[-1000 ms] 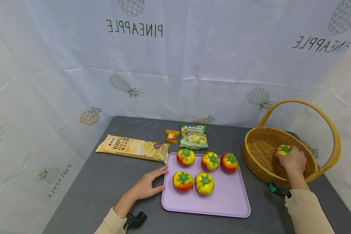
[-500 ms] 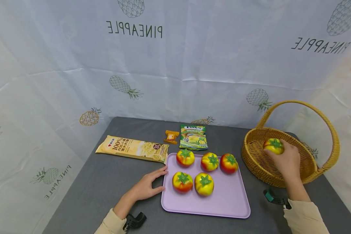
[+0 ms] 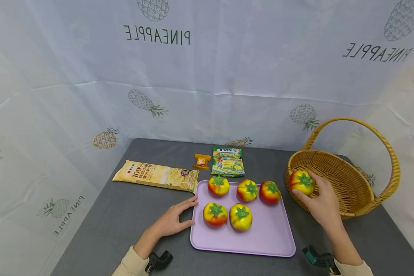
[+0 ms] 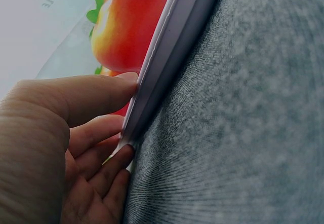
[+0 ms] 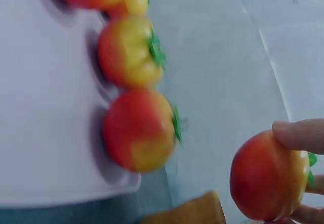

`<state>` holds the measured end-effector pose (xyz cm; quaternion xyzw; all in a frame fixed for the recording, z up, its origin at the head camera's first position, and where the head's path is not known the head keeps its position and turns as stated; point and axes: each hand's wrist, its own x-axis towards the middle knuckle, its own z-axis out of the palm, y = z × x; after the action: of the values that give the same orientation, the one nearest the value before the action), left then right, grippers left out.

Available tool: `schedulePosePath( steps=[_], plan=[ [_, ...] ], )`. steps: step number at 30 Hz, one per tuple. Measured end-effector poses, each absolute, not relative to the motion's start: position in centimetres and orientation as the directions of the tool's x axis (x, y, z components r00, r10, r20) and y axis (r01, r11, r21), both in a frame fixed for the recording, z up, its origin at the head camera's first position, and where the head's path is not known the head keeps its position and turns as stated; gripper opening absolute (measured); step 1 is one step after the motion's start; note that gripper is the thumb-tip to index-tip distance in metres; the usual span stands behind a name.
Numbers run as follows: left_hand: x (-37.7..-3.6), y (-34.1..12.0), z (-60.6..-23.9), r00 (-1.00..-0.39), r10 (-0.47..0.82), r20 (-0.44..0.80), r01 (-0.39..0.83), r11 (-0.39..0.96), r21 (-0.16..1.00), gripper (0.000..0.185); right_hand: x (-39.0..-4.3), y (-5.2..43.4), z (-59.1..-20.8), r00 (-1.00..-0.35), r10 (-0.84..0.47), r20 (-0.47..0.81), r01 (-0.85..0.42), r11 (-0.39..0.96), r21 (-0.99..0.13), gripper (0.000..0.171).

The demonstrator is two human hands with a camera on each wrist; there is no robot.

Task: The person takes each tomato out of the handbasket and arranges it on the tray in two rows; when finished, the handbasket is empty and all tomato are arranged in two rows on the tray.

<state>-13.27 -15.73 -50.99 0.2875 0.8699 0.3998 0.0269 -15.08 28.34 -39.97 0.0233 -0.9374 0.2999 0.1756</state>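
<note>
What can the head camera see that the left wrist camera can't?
Only the head view shows the right hand gripping a tomato at the basket rim, plus the pasta packet and the green packet. Only the left wrist view shows, close up, fingertips pressed against the tray's edge. Both show the left hand at the purple tray with tomatoes on it.
</note>
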Motion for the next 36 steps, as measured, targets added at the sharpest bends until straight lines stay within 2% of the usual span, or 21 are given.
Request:
schedulePosePath(
  steps=[7, 18, 27, 36],
  plan=[
    [-13.4, -15.8, -51.2, -0.823, 0.530, 0.203, 0.503, 0.517, 0.693, 0.055, -13.2, 26.4, -41.4, -0.937, 0.015, 0.349, -0.202, 0.790, -0.579, 0.072],
    [-13.4, -15.8, -51.1, -0.830, 0.530, 0.173, 0.478, 0.517, 0.710, 0.055, -9.9, 24.2, -45.2, -0.980, -0.022, 0.199, -0.139, 0.791, -0.596, 0.071],
    [-13.4, -15.8, -51.1, -0.835, 0.525, 0.163, 0.466, 0.517, 0.718, 0.055, -9.6, 23.2, -46.6, -0.998, -0.035, 0.053, -0.060, 0.784, -0.618, 0.074],
    [-13.5, -15.8, -51.1, -0.835, 0.525, 0.165, 0.470, 0.524, 0.710, 0.055, -9.9, 22.7, -46.6, -0.995, -0.086, 0.050, -0.098, 0.778, -0.621, 0.075]
  ],
)
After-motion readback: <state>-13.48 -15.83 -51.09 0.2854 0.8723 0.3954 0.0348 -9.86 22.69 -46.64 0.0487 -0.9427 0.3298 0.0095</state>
